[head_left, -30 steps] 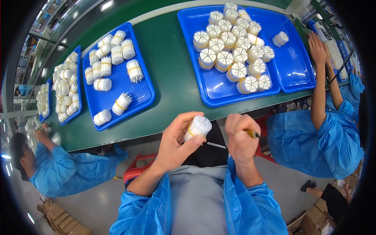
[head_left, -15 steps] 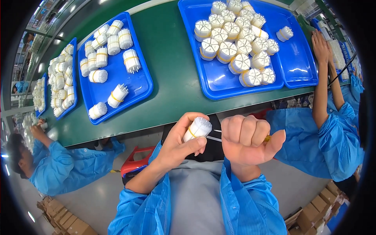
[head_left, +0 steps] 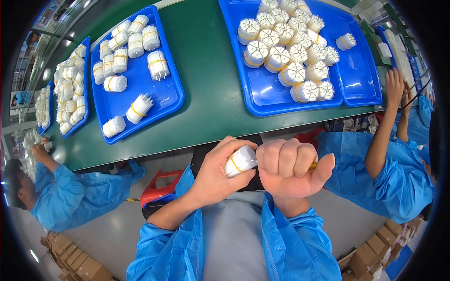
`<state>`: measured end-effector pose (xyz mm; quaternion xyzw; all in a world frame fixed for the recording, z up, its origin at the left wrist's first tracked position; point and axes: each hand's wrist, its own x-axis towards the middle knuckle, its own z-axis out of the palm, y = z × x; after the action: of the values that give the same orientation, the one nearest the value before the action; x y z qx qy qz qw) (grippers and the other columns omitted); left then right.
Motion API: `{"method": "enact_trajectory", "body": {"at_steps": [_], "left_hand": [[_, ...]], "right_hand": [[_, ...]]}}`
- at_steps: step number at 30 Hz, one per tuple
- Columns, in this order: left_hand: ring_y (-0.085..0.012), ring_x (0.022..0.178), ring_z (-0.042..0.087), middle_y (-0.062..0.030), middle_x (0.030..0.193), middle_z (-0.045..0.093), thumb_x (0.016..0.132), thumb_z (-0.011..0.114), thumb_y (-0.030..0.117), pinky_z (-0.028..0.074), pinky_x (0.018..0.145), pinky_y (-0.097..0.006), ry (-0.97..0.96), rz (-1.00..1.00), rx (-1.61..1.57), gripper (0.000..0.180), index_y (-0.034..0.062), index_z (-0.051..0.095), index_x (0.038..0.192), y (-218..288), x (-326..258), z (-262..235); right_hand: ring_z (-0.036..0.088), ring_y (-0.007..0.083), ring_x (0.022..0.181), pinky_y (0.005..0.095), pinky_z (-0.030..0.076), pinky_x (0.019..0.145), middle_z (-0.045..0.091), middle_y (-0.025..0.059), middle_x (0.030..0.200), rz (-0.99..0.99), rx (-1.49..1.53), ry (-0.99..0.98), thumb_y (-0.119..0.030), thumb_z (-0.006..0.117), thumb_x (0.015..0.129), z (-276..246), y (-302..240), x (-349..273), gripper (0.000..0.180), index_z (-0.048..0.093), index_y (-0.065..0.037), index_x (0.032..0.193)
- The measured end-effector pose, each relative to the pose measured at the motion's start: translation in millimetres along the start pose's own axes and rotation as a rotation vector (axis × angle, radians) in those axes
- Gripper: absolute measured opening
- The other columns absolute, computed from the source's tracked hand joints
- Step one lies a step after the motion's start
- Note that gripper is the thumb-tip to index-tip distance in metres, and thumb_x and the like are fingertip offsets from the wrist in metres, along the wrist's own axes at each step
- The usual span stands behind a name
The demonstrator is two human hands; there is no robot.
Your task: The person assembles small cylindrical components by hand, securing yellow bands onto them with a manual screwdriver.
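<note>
In front of my body, my left hand (head_left: 216, 171) is closed round a white cylindrical bundle (head_left: 240, 161) with a yellow rubber band about it. The end of the bundle points right, toward my right hand (head_left: 291, 169). That hand is a fist with its thumb sticking out to the right. It grips a thin tool with a yellow end (head_left: 313, 165), mostly covered by the fingers; its thin tip meets the end face of the bundle, partly hidden behind the knuckles.
Beyond my hands, a green table (head_left: 201, 56) carries a blue tray (head_left: 176, 100) of banded white bundles at left. Another blue tray (head_left: 262, 110) with many bundles stands at right, beside a further tray (head_left: 363, 99). Co-workers in blue sit on both sides; a red stool (head_left: 157, 187) is below left.
My hands have come together: the tool's tip, earlier apart from the bundle, is now at its end face. The right co-worker's hands have shifted. The view has turned slightly.
</note>
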<state>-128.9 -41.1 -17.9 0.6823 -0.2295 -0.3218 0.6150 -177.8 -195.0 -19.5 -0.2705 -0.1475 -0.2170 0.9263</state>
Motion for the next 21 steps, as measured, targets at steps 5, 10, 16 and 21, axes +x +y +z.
{"method": "enact_trajectory", "body": {"at_steps": [5, 10, 16, 21], "left_hand": [[-0.0233, 0.092, 0.06, -0.0107, 0.1, 0.059, 0.073, 0.073, 0.005, 0.048, 0.081, -0.035, 0.033, 0.01, 0.127, 0.044, 0.0011, 0.06, 0.114, -2, 5, 1], [-0.0162, 0.087, 0.06, -0.0084, 0.101, 0.059, 0.081, 0.073, 0.008, 0.05, 0.075, -0.03, 0.018, -0.089, -0.156, 0.047, 0.0018, 0.053, 0.123, -7, 2, 1], [-0.008, 0.085, 0.056, -0.005, 0.099, 0.059, 0.084, 0.074, 0.011, 0.049, 0.07, -0.025, -0.016, -0.293, -0.542, 0.053, 0.004, 0.048, 0.129, -6, -2, -7], [-0.0085, 0.085, 0.054, -0.0026, 0.099, 0.06, 0.081, 0.073, 0.008, 0.046, 0.074, -0.026, 0.017, -0.163, -0.257, 0.044, 0.0039, 0.056, 0.121, -9, -5, -2]], "right_hand": [[0.023, 0.0147, 0.049, 0.0317, 0.023, 0.051, 0.028, -0.002, 0.05, 0.127, 0.104, 0.022, -0.063, 0.022, 0.101, -11, 5, -1, 0.065, 0.025, -0.014, 0.059], [0.023, 0.0159, 0.051, 0.0324, 0.025, 0.054, 0.028, -0.0015, 0.052, 0.13, 0.131, 0.14, -0.062, 0.022, 0.101, -6, 3, 7, 0.064, 0.027, -0.014, 0.06], [0.027, 0.0169, 0.052, 0.0338, 0.024, 0.055, 0.032, -0.0016, 0.053, 0.015, 0.034, 0.136, -0.063, 0.021, 0.101, -5, -3, 5, 0.064, 0.029, -0.013, 0.061], [0.026, 0.0172, 0.051, 0.0342, 0.023, 0.053, 0.031, -0.0012, 0.052, 0.061, 0.072, 0.085, -0.063, 0.022, 0.101, -4, 6, 1, 0.064, 0.029, -0.013, 0.061]]}}
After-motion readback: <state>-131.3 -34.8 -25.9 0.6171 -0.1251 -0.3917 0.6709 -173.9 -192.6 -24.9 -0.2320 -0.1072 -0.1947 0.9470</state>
